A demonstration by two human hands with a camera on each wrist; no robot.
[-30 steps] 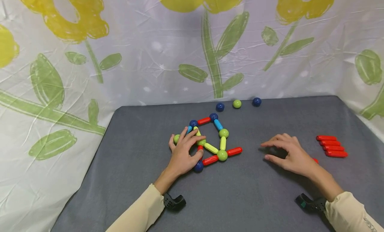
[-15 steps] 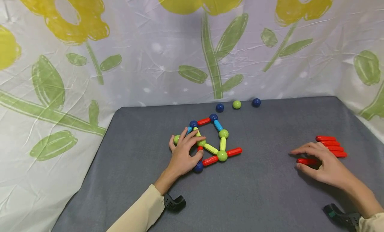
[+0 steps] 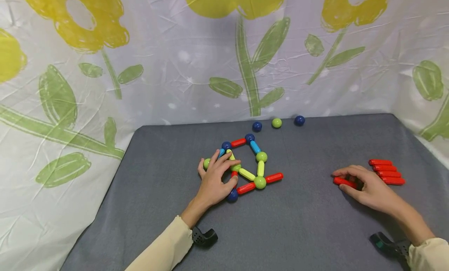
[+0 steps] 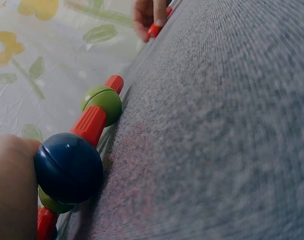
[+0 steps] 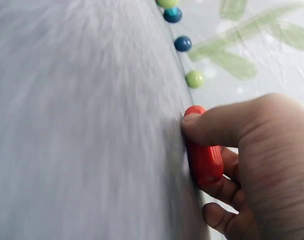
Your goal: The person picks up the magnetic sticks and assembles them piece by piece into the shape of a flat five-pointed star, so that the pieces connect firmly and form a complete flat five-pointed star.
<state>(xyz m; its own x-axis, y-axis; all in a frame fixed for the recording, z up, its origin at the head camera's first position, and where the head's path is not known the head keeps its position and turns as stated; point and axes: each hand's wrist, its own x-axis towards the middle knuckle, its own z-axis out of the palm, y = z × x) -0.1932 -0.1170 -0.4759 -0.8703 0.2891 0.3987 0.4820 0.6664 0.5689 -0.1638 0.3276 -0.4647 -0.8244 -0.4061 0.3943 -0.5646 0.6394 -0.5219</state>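
On the dark cloth lies a flat frame of magnetic rods and balls (image 3: 247,173), joined from red, blue and yellow-green rods with blue and green balls. My left hand (image 3: 215,181) holds its left side, fingers spread over it, partly hiding that side. The thumb lies beside a near blue ball (image 4: 69,167). A red magnetic rod (image 3: 274,178) sticks out rightward from the frame's green ball (image 3: 260,182). Off to the right, my right hand (image 3: 368,187) pinches a loose red magnetic rod (image 5: 206,160) between thumb and fingers, close over the cloth.
Several red rods (image 3: 389,173) lie in a stacked row beyond the right hand. Two blue balls (image 3: 257,126) and a loose green ball (image 3: 276,123) sit along the cloth's back edge. A flower-printed curtain (image 3: 168,68) rises behind the table.
My right hand has moved right to the loose red rod, taken hold of it, and shifted slightly left with it. The left hand stays on the frame.
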